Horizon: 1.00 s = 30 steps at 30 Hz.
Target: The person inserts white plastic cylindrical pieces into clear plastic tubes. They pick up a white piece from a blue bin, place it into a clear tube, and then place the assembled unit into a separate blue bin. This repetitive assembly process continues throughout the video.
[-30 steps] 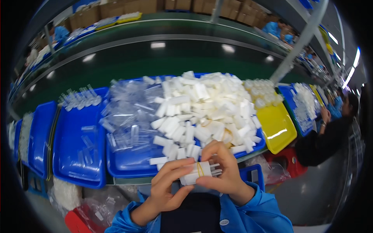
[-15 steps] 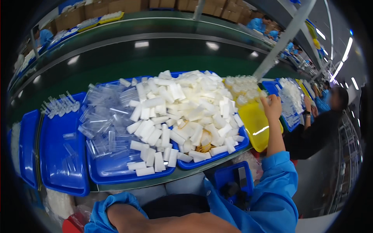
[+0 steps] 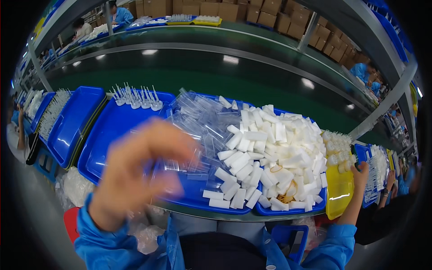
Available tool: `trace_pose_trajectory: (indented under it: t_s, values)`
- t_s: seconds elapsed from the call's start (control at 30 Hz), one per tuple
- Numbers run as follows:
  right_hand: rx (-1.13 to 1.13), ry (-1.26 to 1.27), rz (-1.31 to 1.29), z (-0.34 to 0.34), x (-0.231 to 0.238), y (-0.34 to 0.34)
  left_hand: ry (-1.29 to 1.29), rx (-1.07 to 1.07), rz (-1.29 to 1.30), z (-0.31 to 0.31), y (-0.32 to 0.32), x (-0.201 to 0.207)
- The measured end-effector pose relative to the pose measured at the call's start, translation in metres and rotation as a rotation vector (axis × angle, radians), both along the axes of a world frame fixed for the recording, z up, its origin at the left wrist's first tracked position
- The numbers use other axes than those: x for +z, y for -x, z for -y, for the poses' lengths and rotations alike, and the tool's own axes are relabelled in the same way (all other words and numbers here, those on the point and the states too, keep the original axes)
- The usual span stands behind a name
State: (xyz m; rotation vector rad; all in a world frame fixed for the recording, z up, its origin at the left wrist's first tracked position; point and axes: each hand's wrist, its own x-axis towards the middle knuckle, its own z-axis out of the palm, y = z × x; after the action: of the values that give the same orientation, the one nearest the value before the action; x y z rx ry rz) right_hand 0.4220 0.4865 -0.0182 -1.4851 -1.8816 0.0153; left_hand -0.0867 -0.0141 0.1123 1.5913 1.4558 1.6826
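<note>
Cartons (image 3: 225,12), any print unreadable, line the background; left grip (image 3: 129,168) gapes, right grip (image 3: 360,175) by yellow tray (image 3: 338,194) unclear.

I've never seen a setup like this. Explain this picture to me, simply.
There is no machine here: two bare hands in blue sleeves belong to the person wearing the camera. It sits on their head and looks down; its wide lens bends straight edges.

The left hand is blurred, its fingers curved and apart, with nothing visibly held. The right hand is at the right edge of the yellow tray; whether it holds anything is too small to tell.

Between them lie clear plastic sleeves and a heap of white blocks in blue trays. Pale round cups sit at the yellow tray's far end. Behind runs a long green surface.
</note>
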Motion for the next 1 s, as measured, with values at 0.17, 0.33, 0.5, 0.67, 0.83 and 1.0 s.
trace_pose_trajectory:
  t_s: [0.17, 0.33, 0.5, 0.67, 0.83, 1.0]
  values:
    - [0.269, -0.095, -0.275, 0.065, 0.066, 0.086, 0.372, 0.962, 0.074, 0.031, 0.202, -0.089]
    - [0.738, 0.006, -0.386, 0.145, 0.107, 0.193, 0.365, 1.249, -0.031, 0.041, 0.305, -0.166]
    - [1.011, -0.040, -0.047, 0.194, 0.117, 0.264, 0.411, 1.298, -0.061, 0.031, 0.309, -0.177]
    - [1.130, -0.068, 0.134, 0.182, 0.105, 0.315, 0.387, 1.341, -0.346, 0.049, 0.317, -0.178]
    - [1.117, -0.042, 0.416, 0.174, 0.095, 0.331, 0.348, 1.371, -0.414, 0.021, 0.274, -0.152]
    - [1.117, 0.071, 0.503, 0.184, 0.091, 0.334, 0.344, 1.288, -0.446, 0.041, 0.280, -0.147]
